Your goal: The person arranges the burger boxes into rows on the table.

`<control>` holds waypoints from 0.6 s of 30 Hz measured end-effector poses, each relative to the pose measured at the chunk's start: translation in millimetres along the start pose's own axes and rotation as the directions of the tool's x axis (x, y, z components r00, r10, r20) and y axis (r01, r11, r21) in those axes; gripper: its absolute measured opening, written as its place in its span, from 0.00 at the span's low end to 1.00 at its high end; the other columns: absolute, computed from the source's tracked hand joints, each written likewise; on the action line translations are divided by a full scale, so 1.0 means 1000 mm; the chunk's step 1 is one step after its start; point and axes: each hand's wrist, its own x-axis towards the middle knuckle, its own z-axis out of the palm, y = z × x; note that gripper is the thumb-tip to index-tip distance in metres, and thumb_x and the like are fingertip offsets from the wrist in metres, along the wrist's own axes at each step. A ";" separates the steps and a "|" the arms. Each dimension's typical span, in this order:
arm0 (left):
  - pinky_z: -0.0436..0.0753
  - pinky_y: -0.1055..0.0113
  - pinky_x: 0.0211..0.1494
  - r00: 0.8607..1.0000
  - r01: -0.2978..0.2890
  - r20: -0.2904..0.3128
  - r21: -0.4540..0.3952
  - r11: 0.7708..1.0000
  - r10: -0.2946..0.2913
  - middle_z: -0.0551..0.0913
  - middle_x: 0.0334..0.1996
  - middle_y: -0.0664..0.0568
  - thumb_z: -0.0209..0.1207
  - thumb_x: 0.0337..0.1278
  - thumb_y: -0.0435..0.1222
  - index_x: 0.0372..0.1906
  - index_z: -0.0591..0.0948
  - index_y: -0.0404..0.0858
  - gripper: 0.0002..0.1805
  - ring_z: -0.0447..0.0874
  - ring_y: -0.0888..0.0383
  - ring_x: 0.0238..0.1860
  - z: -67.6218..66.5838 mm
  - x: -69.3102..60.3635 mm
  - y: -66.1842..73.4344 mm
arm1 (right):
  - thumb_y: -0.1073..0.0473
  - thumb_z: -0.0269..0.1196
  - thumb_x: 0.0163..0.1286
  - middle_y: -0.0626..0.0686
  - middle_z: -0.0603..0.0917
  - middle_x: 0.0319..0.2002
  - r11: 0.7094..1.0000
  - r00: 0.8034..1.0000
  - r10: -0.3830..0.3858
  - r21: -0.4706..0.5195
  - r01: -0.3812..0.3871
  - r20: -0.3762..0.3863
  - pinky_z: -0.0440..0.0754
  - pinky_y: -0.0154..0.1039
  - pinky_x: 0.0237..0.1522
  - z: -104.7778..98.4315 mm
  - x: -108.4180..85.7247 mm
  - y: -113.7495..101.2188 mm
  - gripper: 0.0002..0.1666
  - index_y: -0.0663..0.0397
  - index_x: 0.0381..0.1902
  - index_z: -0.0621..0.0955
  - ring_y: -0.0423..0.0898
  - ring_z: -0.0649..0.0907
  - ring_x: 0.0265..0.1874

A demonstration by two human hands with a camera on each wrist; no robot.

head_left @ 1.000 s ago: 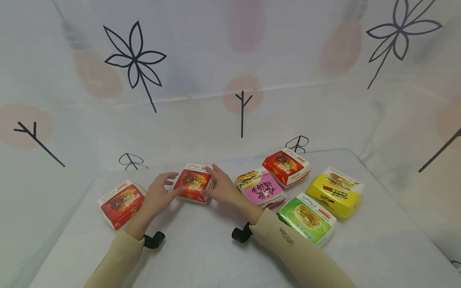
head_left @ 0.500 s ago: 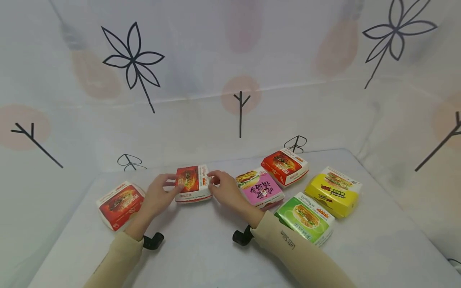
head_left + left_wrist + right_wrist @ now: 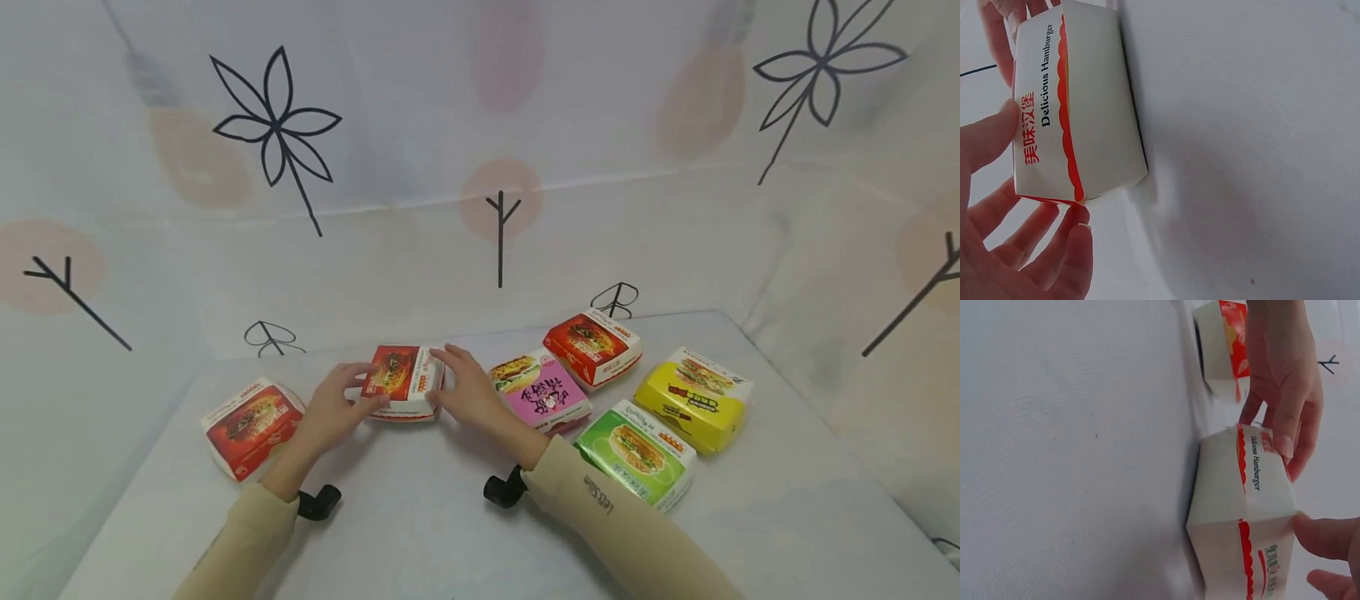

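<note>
A red-and-white hamburger box [image 3: 403,383] rests on the white table between both hands, its printed lid up. "Delicious Hamburger" stands on the front flap in the left wrist view. My left hand [image 3: 339,410] holds the box's left end, thumb at the front edge of the lid, fingers along the side. The right hand [image 3: 476,400] grips the right end, thumb at the front corner and fingers toward the back; part of that hand is cut off in the right wrist view. A second red hamburger box [image 3: 253,427] lies left of the left forearm.
Right of the hands lie a pink box [image 3: 542,392], a red box [image 3: 594,346] behind it, a green box [image 3: 637,454] and a yellow box [image 3: 697,400]. The green box is partly behind the right sleeve. Patterned white cloth [image 3: 390,275] rises behind the table [image 3: 420,533].
The box between the hands has been turned, so its white printed panel now faces right instead of back. The right hand shifted to its right end. The other boxes stay in place.
</note>
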 end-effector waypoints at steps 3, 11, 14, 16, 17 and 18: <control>0.79 0.44 0.56 1.000 -0.021 0.005 -0.007 1.000 0.021 0.70 0.66 0.42 0.66 0.61 0.49 0.68 0.72 0.42 0.34 0.71 0.41 0.64 0.000 0.000 -0.001 | 0.57 0.69 0.66 0.54 0.56 0.78 1.000 0.998 0.012 0.003 -0.012 0.053 0.58 0.58 0.71 -0.001 0.002 0.002 0.41 0.45 0.75 0.67 0.57 0.58 0.75; 0.79 0.45 0.58 1.000 -0.019 -0.009 -0.012 1.000 0.019 0.71 0.67 0.43 0.66 0.62 0.49 0.68 0.73 0.42 0.32 0.71 0.42 0.65 -0.002 0.001 0.000 | 0.55 0.68 0.66 0.57 0.56 0.77 1.000 0.993 -0.009 0.018 0.007 0.114 0.57 0.58 0.72 -0.004 0.003 0.002 0.40 0.48 0.74 0.68 0.58 0.58 0.75; 0.79 0.45 0.57 0.999 0.013 -0.046 -0.003 1.000 -0.013 0.73 0.65 0.43 0.66 0.62 0.48 0.66 0.74 0.41 0.30 0.73 0.43 0.62 -0.003 -0.001 0.001 | 0.54 0.69 0.65 0.59 0.58 0.76 1.000 0.995 -0.020 0.006 0.019 0.100 0.59 0.58 0.71 -0.003 0.002 0.002 0.39 0.49 0.73 0.70 0.59 0.60 0.74; 0.79 0.46 0.57 0.996 0.032 -0.079 0.003 0.999 -0.032 0.74 0.63 0.44 0.67 0.61 0.47 0.64 0.76 0.41 0.29 0.75 0.44 0.60 -0.003 -0.002 0.001 | 0.54 0.69 0.65 0.60 0.61 0.75 1.000 0.997 -0.021 0.000 0.021 0.080 0.61 0.58 0.70 -0.002 0.001 0.001 0.38 0.50 0.72 0.71 0.60 0.62 0.72; 0.79 0.46 0.56 0.995 0.034 -0.095 0.009 0.999 -0.033 0.75 0.62 0.43 0.67 0.61 0.46 0.63 0.76 0.40 0.28 0.75 0.43 0.59 -0.004 -0.003 0.001 | 0.54 0.69 0.65 0.60 0.62 0.74 1.000 0.998 -0.017 -0.001 0.017 0.067 0.62 0.58 0.69 -0.001 0.000 0.001 0.37 0.50 0.71 0.72 0.60 0.63 0.72; 0.79 0.46 0.56 0.993 0.038 -0.111 0.016 0.999 -0.036 0.75 0.61 0.43 0.67 0.61 0.46 0.62 0.77 0.40 0.27 0.76 0.43 0.59 -0.004 -0.003 0.000 | 0.55 0.68 0.65 0.60 0.64 0.73 1.000 0.999 -0.012 -0.002 0.012 0.051 0.64 0.58 0.69 -0.001 -0.001 0.001 0.36 0.50 0.70 0.73 0.60 0.65 0.71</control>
